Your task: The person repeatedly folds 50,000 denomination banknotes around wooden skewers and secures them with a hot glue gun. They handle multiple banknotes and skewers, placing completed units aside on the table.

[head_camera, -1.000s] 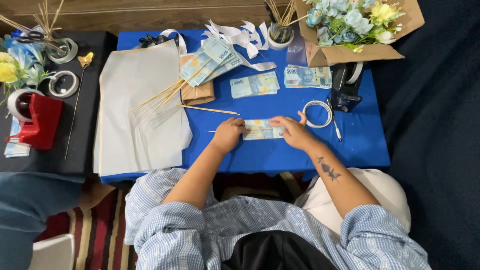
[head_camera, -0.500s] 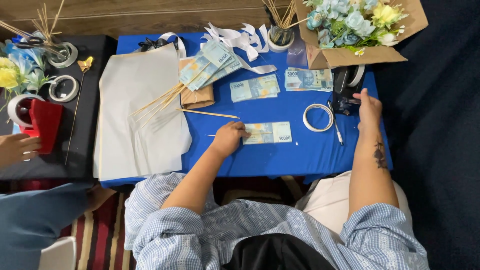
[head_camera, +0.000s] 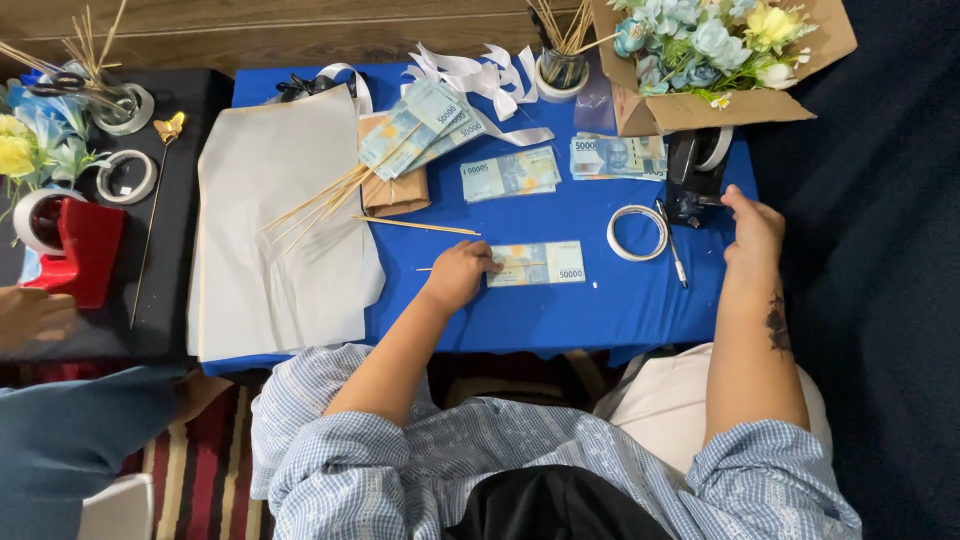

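My left hand (head_camera: 458,276) presses down the left end of a pale blue banknote (head_camera: 545,263) that lies flat on the blue table (head_camera: 560,310). A thin wooden stick (head_camera: 432,268) runs under the hand and the note. My right hand (head_camera: 752,226) is at the table's right edge, fingers spread and reaching to a black tape dispenser (head_camera: 693,172); nothing shows in its grasp. A white tape roll (head_camera: 637,232) and a pen (head_camera: 672,248) lie between the two hands.
Two banknote stacks (head_camera: 510,175) (head_camera: 617,156) lie further back, beside a fan of notes on sticks (head_camera: 420,125). Grey paper sheets (head_camera: 275,220) cover the left. A cardboard box of artificial flowers (head_camera: 720,45) stands back right. Another person's hand (head_camera: 30,315) rests near a red dispenser (head_camera: 80,250).
My right hand has left the banknote and moved right to the black tape dispenser. My left hand stays on the note.
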